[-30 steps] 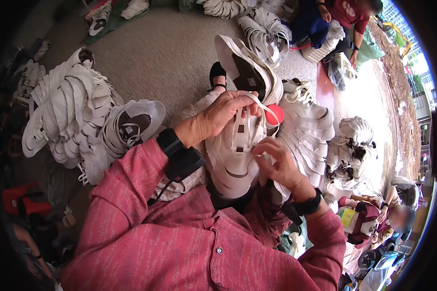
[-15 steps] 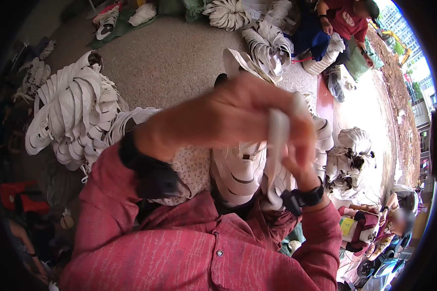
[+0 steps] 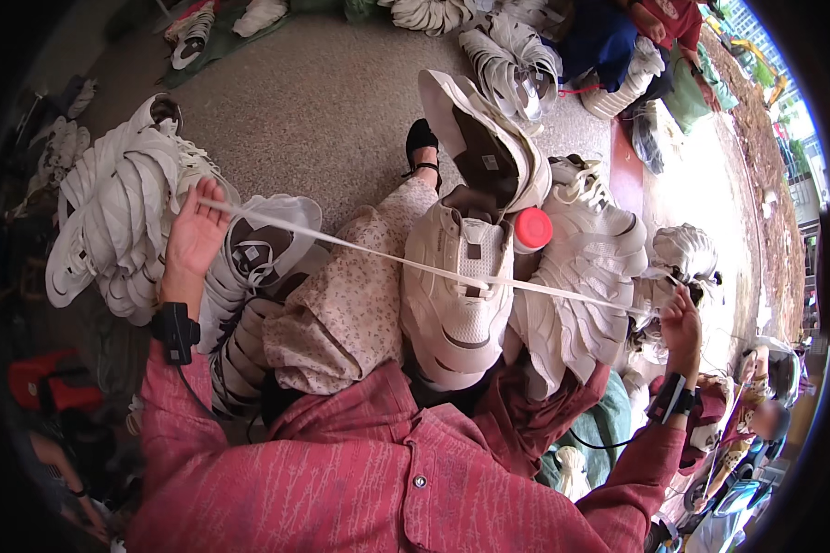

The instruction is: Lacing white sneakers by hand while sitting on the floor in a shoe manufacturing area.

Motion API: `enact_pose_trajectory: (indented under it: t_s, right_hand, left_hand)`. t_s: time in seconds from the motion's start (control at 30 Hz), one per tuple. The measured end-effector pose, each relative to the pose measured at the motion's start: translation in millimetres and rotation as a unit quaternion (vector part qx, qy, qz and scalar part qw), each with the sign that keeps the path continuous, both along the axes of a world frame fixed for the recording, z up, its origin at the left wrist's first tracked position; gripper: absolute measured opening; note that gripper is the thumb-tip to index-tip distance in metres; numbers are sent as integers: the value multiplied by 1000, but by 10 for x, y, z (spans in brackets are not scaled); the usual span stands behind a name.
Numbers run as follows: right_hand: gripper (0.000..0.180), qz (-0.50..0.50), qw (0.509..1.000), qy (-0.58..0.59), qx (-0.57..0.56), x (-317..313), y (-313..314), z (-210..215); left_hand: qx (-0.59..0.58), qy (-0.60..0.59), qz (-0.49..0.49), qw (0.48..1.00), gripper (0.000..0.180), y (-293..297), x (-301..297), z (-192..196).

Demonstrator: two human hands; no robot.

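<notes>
In the head view, a white sneaker upper [image 3: 461, 318] lies in the person's lap, its rounded toe at the near edge of the lap and its tongue end pointing away toward the knees. A flat white shoelace [image 3: 378, 253] runs through eyelets at the front of its lacing and stretches out to both sides in a nearly straight line, sloping down toward the right. The left hand [image 3: 196, 235], palm turned up, has its fingers closed on one end, out over the left edge of the lap; the right hand [image 3: 681, 323] has its fingers curled around the other end, well past the right edge. Both wrists wear black straps [image 3: 175, 332]. Beyond the tongue, another white upper with a brown lining [image 3: 484, 152] stands tilted, and a red round cap [image 3: 532, 229] sits just beside it. Nested white uppers [image 3: 576, 286] fan out along the right side of the lap. Floral trousers [image 3: 337, 313] cover the left leg, which ends in a black shoe [image 3: 420, 146] on the speckled floor [image 3: 314, 92]. A large stack of white uppers [image 3: 120, 203] fills the floor's left edge, and a co-worker's hand [image 3: 648, 23] shows near its far right corner.
</notes>
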State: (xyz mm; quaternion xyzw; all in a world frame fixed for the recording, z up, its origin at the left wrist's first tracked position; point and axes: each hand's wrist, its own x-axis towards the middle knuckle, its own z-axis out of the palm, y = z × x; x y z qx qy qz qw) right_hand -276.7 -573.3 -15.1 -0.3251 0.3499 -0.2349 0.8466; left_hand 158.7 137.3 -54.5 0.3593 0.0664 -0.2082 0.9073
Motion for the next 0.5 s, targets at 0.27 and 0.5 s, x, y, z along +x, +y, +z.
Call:
enact_pose_trajectory:
  t_s: [0.27, 0.5]
  right_hand:
    - [23, -216, 968, -126, -33, -888, -870, -302]
    - [29, -96, 974, 75, -191, 92, -142, 25]
  left_hand:
    - [146, 68, 23, 987, 29, 722, 57, -662]
    - [746, -314, -277, 518, 28, -422, -415, 349]
